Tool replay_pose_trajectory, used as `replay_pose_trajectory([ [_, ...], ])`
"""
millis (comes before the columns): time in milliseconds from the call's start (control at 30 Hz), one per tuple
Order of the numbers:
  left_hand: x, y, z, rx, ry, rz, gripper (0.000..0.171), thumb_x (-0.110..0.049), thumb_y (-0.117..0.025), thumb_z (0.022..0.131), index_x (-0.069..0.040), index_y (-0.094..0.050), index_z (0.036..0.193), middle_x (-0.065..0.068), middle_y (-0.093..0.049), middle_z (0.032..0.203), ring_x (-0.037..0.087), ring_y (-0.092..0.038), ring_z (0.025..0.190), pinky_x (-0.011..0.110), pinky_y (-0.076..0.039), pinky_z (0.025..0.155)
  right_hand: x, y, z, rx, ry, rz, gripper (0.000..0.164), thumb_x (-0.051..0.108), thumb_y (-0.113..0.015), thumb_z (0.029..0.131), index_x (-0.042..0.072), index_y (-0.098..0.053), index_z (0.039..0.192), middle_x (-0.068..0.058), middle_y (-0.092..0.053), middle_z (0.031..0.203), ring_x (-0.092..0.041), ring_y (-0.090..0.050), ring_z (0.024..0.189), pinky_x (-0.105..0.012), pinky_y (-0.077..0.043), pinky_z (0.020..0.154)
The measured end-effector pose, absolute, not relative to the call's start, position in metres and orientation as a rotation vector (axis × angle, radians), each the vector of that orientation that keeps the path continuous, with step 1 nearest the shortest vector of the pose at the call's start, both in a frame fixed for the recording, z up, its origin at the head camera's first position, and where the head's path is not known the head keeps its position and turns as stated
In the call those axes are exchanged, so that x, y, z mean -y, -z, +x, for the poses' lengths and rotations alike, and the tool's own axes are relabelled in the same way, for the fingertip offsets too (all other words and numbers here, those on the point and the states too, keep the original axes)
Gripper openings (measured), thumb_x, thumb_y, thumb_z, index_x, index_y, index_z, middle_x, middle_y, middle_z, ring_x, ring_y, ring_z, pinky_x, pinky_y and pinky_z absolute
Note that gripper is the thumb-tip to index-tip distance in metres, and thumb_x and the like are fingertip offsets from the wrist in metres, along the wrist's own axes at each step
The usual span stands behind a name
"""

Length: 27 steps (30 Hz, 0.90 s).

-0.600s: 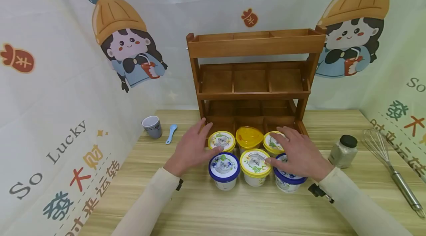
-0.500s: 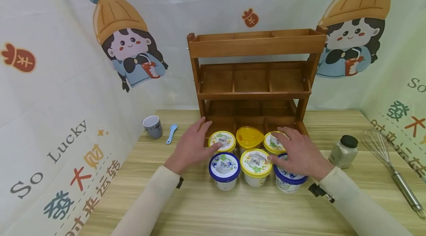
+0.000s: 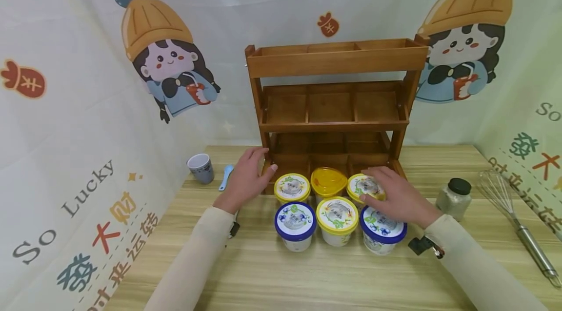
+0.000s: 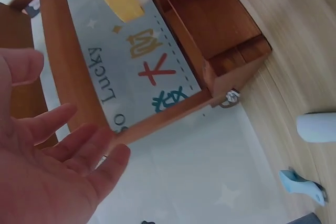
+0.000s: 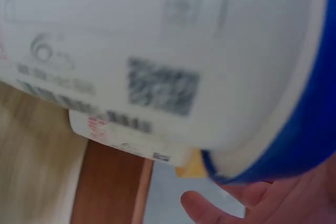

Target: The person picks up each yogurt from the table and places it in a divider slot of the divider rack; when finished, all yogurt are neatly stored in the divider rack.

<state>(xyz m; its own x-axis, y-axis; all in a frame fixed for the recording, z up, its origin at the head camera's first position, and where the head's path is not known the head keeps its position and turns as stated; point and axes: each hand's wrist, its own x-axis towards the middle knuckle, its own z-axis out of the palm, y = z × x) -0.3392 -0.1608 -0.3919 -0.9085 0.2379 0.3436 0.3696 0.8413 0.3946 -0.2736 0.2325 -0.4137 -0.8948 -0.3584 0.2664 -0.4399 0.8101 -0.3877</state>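
Several lidded tubs stand in two rows before the wooden shelf. In the back row are a left yellow-lidded tub (image 3: 291, 187), an amber-lidded tub (image 3: 328, 182) and a right yellow-lidded tub (image 3: 362, 186). The front row has a left blue-lidded tub (image 3: 295, 223), a middle yellow-lidded tub (image 3: 337, 218) and a right blue-lidded tub (image 3: 383, 228). My left hand (image 3: 245, 178), fingers spread and holding nothing, is left of the tubs by the shelf's lower left corner. My right hand (image 3: 397, 196) hovers over the right-hand tubs, thumb and fingertips overlapping the back yellow lid.
The three-tier wooden shelf (image 3: 335, 126) stands at the back against a printed cloth. A small cup (image 3: 200, 168) and a blue spoon (image 3: 226, 177) lie to the left. On the right are a black-capped jar (image 3: 454, 199) and a whisk (image 3: 518, 223).
My left hand has moved left, off the left back tub. My right hand has shifted slightly back, uncovering more of the front blue lid. The tubs stand as before.
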Motion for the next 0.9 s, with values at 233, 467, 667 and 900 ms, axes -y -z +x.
replay_pose_trajectory([
  [233,0.167,0.389,-0.36,2.583,0.813,-0.486,0.049,-0.031,-0.057,0.107,-0.003,-0.055,0.148,0.02,-0.056,0.148,0.039,-0.057,0.135,0.057,-0.048,0.113,-0.24,0.419,-0.281,2.811,-0.868,0.588,0.068,0.041,-0.07,0.101,0.005,-0.049,0.154,-0.023,-0.054,0.153,-0.047,-0.054,0.136,-0.071,-0.046,0.11],
  [467,0.17,0.379,-0.381,2.51,0.917,-0.501,0.043,-0.02,-0.057,0.106,0.0,-0.056,0.145,0.023,-0.059,0.14,0.038,-0.06,0.128,0.056,-0.051,0.106,-0.249,0.427,-0.286,2.825,-1.007,0.511,0.067,0.042,-0.067,0.104,0.004,-0.047,0.155,-0.023,-0.051,0.157,-0.049,-0.049,0.141,-0.07,-0.045,0.111],
  [667,0.169,0.364,-0.399,2.458,1.082,-0.471,0.04,-0.017,-0.053,0.108,0.0,-0.055,0.144,0.023,-0.058,0.14,0.037,-0.06,0.129,0.053,-0.054,0.106,-0.256,0.434,-0.29,2.796,-1.129,0.506,0.067,0.038,-0.068,0.104,0.002,-0.045,0.156,-0.026,-0.051,0.156,-0.05,-0.051,0.14,-0.07,-0.045,0.111],
  [900,0.17,0.35,-0.416,2.411,1.194,-0.39,0.039,-0.017,-0.051,0.109,0.002,-0.054,0.143,0.023,-0.057,0.142,0.037,-0.059,0.131,0.053,-0.05,0.11,-0.258,0.437,-0.292,2.823,-1.291,0.447,0.071,0.037,-0.069,0.103,0.003,-0.041,0.159,-0.025,-0.048,0.16,-0.049,-0.047,0.144,-0.069,-0.043,0.114],
])
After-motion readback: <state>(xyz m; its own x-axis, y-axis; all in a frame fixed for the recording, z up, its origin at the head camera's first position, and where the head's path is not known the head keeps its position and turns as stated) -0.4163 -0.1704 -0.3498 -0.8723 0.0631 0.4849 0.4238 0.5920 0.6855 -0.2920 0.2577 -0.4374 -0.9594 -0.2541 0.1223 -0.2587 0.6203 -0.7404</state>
